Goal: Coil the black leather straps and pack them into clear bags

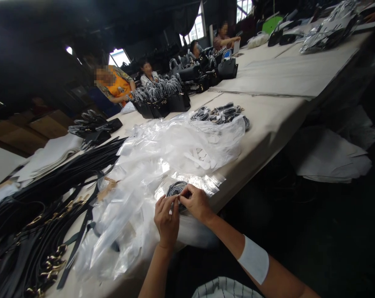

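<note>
Fingers (pixel 191 191) over partly hidden coil (pixel 174 188)

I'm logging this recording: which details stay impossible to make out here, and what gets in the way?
- Head view: what, if anything, the left hand and right hand pinch; too small, and their fingers cover it.
- Head view: the near side of the dark coil; the hands hide it.
- Head view: the full length of the black straps; the left edge cuts some off.
</note>
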A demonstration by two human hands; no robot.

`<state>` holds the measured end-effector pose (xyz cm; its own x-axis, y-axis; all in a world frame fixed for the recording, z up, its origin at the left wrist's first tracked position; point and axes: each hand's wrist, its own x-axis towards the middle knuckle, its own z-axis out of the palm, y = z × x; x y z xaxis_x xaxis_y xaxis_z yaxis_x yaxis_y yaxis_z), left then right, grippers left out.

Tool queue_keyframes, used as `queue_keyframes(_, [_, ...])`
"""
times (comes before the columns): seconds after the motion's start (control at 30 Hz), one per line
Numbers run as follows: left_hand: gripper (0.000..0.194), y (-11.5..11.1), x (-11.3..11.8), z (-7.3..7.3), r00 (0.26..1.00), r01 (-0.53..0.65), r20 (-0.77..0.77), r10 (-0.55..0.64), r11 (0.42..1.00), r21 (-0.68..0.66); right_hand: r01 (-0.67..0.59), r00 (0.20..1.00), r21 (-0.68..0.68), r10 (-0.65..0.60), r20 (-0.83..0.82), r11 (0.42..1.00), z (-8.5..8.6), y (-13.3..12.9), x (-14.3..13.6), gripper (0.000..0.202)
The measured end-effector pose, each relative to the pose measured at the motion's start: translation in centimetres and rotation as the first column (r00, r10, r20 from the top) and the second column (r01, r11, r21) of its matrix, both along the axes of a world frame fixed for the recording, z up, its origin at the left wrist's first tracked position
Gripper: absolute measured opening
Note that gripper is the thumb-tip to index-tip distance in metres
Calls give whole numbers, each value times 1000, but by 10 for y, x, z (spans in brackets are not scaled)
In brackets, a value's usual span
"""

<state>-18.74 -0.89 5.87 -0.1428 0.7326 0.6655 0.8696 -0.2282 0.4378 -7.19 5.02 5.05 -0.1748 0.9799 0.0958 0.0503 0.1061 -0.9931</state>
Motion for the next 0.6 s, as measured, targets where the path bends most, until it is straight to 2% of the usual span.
queue_keyframes(0.03, [13, 1, 0, -2, 998, 11, -62, -9, 999, 37, 4, 1000, -3, -4, 20, 1000, 1, 0, -1, 6])
queue_keyframes(0.1, [14, 2, 0, -5, 990, 24, -137, -12, 996, 86, 6, 999, 7, -6, 36, 1000, 3, -1, -2, 16])
queue_keyframes(0.2, [17, 0, -1, -5, 993, 31, -119, -24, 998, 56, 7, 999, 57, -9, 43, 998, 1, -2, -2, 14])
queue_keyframes(0.27, [17, -2, -3, -1, 999, 40, 5, -40, 999, -33, 13, 999, 79, -15, 29, 997, -1, -4, -1, 10])
queue_keyframes(0.33, [23, -4, -5, 6, 977, 27, 212, 7, 987, -158, 17, 1000, 82, -18, 11, 997, -4, -5, -1, 9])
queue_keyframes(0.43, [26, -2, -9, 17, 865, 41, 483, 135, 941, -336, 19, 1000, 92, -18, -17, 996, -7, -9, -2, 7])
queue_keyframes(0.5, [23, 2, -11, 23, 826, 115, 547, 136, 909, -401, 19, 1000, 92, -17, -19, 996, -10, -11, -3, 9])
queue_keyframes(0.6, [14, 12, -12, 30, 840, 186, 537, 83, 885, -427, 72, 997, 93, -73, 5, 993, -16, -10, -4, 13])
